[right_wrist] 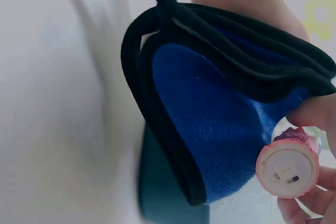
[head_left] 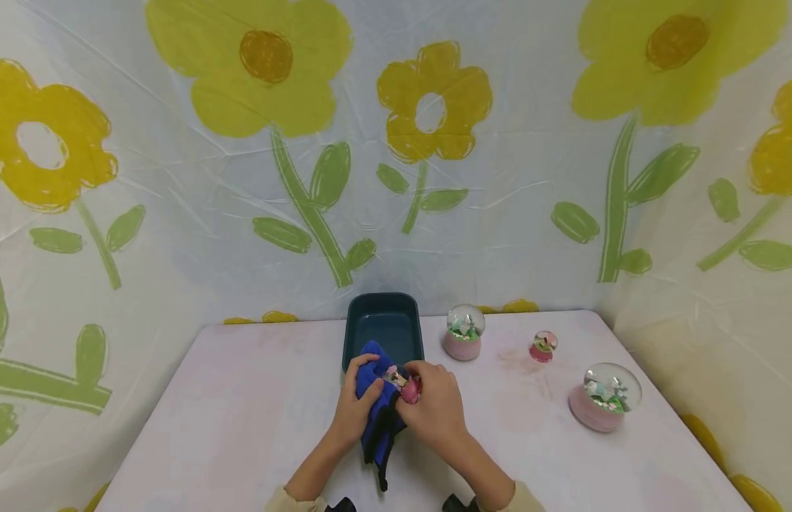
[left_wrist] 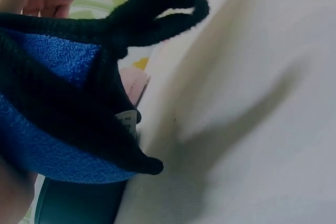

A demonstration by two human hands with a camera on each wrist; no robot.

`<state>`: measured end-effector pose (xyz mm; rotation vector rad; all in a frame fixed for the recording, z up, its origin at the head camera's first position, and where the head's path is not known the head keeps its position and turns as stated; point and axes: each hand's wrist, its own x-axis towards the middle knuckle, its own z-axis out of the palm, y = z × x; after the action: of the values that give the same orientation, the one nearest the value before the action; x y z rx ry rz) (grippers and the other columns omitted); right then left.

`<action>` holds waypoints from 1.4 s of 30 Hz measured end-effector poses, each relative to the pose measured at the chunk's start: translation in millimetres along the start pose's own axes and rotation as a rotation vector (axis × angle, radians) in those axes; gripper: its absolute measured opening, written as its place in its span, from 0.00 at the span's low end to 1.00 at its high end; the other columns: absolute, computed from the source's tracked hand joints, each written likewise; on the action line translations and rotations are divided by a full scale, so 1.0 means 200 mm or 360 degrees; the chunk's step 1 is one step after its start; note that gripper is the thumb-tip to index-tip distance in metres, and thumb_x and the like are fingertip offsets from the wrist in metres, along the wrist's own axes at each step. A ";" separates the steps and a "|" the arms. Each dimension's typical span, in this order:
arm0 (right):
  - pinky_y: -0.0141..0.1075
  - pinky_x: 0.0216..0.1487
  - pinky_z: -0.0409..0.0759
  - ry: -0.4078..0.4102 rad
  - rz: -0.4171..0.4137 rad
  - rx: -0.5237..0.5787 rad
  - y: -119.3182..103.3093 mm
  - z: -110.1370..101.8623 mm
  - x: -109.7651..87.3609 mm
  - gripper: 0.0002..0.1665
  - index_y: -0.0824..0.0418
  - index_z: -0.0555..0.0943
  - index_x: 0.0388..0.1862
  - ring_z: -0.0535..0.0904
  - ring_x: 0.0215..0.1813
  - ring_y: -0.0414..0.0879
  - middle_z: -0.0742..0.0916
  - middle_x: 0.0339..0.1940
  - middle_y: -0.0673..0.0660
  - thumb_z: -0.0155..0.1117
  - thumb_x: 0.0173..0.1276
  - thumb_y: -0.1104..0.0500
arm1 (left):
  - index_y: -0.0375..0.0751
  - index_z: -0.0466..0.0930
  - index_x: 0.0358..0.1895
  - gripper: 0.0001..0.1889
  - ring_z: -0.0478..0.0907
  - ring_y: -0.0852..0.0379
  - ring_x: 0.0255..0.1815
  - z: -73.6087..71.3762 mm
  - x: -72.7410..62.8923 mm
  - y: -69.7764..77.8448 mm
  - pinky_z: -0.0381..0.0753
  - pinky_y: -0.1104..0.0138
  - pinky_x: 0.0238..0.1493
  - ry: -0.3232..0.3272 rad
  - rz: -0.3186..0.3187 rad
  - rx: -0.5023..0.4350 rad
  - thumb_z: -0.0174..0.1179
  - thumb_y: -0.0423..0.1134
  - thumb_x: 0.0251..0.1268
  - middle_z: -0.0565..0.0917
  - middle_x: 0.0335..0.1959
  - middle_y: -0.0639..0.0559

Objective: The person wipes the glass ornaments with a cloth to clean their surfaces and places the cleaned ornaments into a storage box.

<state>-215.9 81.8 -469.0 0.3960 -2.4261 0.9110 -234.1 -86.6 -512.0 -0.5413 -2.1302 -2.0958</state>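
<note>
A blue cloth (head_left: 378, 421) with black edging and a hanging loop is gripped by my left hand (head_left: 356, 407), its folds drooping toward me. My right hand (head_left: 439, 402) pinches a small snow globe (head_left: 410, 390) by its pink base, with the dome side against the cloth. In the right wrist view the round underside of the globe's base (right_wrist: 287, 170) faces the camera, and fingers (right_wrist: 315, 200) curl around its side. The left wrist view shows the cloth (left_wrist: 63, 156) close up, with a white label at its fold.
Behind the hands stands a dark teal tray (head_left: 383, 323). To the right are a pink-based snow globe (head_left: 463, 333), a smaller globe with a red-pink base (head_left: 543, 347) and a larger pink-based globe (head_left: 604, 398) near the right edge. A flower-printed curtain (head_left: 498, 235) surrounds the white table (head_left: 255, 427).
</note>
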 end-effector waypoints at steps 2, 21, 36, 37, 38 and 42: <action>0.36 0.35 0.76 0.0020 0.0081 0.0098 0.00 -0.01 0.01 0.28 0.60 0.80 0.44 0.75 0.34 0.42 0.84 0.33 0.51 0.80 0.43 0.58 | 0.48 0.63 0.67 0.20 0.66 0.41 0.61 -0.01 0.01 0.00 0.73 0.57 0.56 0.0016 0.0011 -0.0019 0.49 0.37 0.74 0.61 0.68 0.43; 0.34 0.41 0.82 -0.0143 0.0463 0.1319 -0.03 -0.08 0.05 0.26 0.65 0.72 0.52 0.80 0.43 0.53 0.82 0.46 0.62 0.72 0.57 0.70 | 0.38 0.59 0.68 0.20 0.63 0.37 0.63 -0.04 0.08 0.04 0.73 0.62 0.57 -0.0125 0.0118 -0.0165 0.36 0.34 0.77 0.60 0.67 0.36; 0.37 0.37 0.80 -0.0183 -0.0109 0.0811 0.03 0.00 -0.04 0.35 0.57 0.77 0.57 0.78 0.43 0.44 0.83 0.50 0.50 0.75 0.50 0.74 | 0.35 0.69 0.54 0.14 0.72 0.43 0.52 -0.03 0.00 0.12 0.79 0.59 0.46 -0.0115 0.0147 -0.0050 0.54 0.27 0.66 0.71 0.55 0.40; 0.38 0.37 0.80 -0.0172 -0.0222 0.0729 0.04 0.00 -0.05 0.37 0.57 0.77 0.58 0.77 0.43 0.43 0.83 0.51 0.50 0.76 0.48 0.74 | 0.34 0.70 0.52 0.13 0.73 0.43 0.50 -0.02 -0.01 0.14 0.80 0.59 0.45 -0.0095 0.0150 -0.0064 0.54 0.27 0.65 0.73 0.53 0.40; 0.37 0.38 0.79 -0.0163 -0.0335 0.0670 0.05 0.00 -0.05 0.38 0.57 0.76 0.59 0.76 0.44 0.43 0.82 0.53 0.51 0.76 0.47 0.74 | 0.33 0.70 0.50 0.12 0.73 0.43 0.49 -0.02 -0.01 0.16 0.80 0.59 0.44 -0.0084 0.0161 -0.0078 0.55 0.26 0.64 0.73 0.51 0.40; 0.35 0.41 0.79 -0.0200 -0.0605 0.0560 0.08 -0.01 -0.06 0.38 0.58 0.75 0.61 0.76 0.48 0.43 0.81 0.56 0.53 0.74 0.49 0.75 | 0.34 0.72 0.47 0.10 0.74 0.46 0.47 0.00 -0.03 0.17 0.81 0.60 0.42 -0.0073 0.0240 -0.0132 0.56 0.25 0.64 0.76 0.48 0.40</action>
<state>-212.6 95.6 -482.0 1.0297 -2.1813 1.1615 -218.1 -88.5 -482.0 -0.7415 -1.9639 -2.1154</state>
